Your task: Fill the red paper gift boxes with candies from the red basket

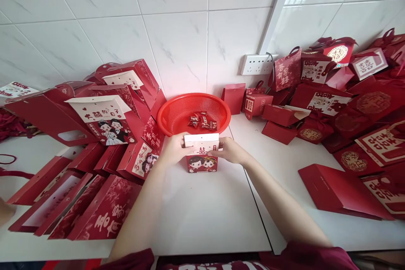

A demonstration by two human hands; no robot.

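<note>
A small red and cream gift box (201, 158) with two cartoon figures stands upright on the white table, just in front of a red plastic basket (171, 112). My left hand (174, 148) grips the box's left side near the top, and my right hand (232, 149) holds its right side. The fingertips are partly hidden behind the box. Inside the basket lie several small red wrapped pieces (202, 121).
Red boxes (104, 206) stand in rows and piles on the left. More red boxes (335, 190) are heaped on the right. A power strip (257, 64) is fixed to the tiled wall (177, 29). Part of another person's hand (4, 211) shows at the left edge.
</note>
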